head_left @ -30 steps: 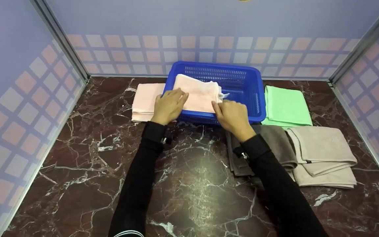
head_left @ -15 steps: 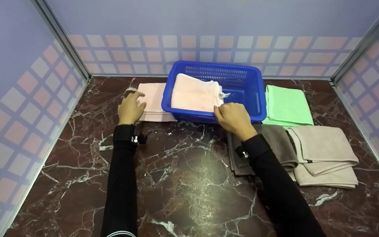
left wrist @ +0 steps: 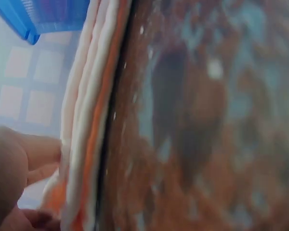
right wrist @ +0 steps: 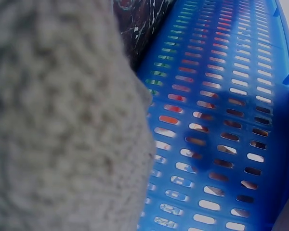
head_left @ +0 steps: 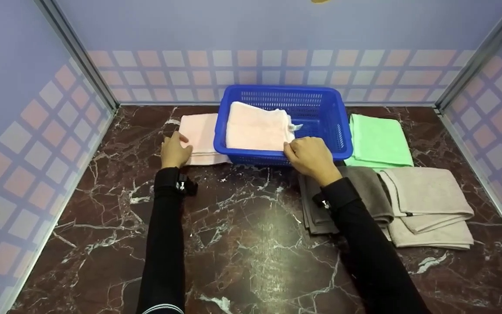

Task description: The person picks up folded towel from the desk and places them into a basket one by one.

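A blue plastic basket (head_left: 316,89) stands near the back wall. Inside its left part lies a folded pink towel (head_left: 257,128) with a white tag. My right hand (head_left: 310,159) grips the basket's front rim, thumb on top; in the right wrist view the slotted basket wall (right wrist: 207,106) fills the right side. Left of the basket lies a second folded pink towel (head_left: 198,135), partly hidden by the basket. My left hand (head_left: 174,150) is at its left edge, finger and thumb pinching it. The left wrist view shows the towel's layered edge (left wrist: 86,110) beside the fingers (left wrist: 41,147).
A folded green towel (head_left: 381,139) lies right of the basket. Before it are a dark grey towel (head_left: 364,192), partly under my right wrist, and folded beige towels (head_left: 434,196). Tiled-pattern panels (head_left: 273,65) enclose the brown marbled table (head_left: 251,261) at back and sides.
My left hand has left the towel in the basket, moved left and come down onto the edge of the other pink towel. My right hand stays on the basket rim.
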`<state>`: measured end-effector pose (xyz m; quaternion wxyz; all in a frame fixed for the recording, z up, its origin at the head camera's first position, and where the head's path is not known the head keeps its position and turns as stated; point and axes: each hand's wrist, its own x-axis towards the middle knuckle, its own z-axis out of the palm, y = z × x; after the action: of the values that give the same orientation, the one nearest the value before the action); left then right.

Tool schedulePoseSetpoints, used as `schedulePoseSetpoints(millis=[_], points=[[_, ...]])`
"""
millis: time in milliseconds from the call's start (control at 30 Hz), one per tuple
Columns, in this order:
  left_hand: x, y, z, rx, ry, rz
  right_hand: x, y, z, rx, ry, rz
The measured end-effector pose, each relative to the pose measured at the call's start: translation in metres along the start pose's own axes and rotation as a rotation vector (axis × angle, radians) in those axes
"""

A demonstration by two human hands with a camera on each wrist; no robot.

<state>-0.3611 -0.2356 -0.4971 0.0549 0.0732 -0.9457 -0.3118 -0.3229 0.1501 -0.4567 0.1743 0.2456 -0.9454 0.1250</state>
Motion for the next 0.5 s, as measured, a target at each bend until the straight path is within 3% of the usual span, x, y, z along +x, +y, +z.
schedulePoseSetpoints(millis=[233, 500], points=[[-0.007, 0.002, -0.007, -0.004, -0.089, 0.045, 0.0, -0.001, 0.0, -0.01, 0.016, 0.003], [-0.036, -0.003, -0.026, 0.011, -0.32, 0.058, -0.002, -0.002, 0.0, -0.011, 0.005, 0.023]])
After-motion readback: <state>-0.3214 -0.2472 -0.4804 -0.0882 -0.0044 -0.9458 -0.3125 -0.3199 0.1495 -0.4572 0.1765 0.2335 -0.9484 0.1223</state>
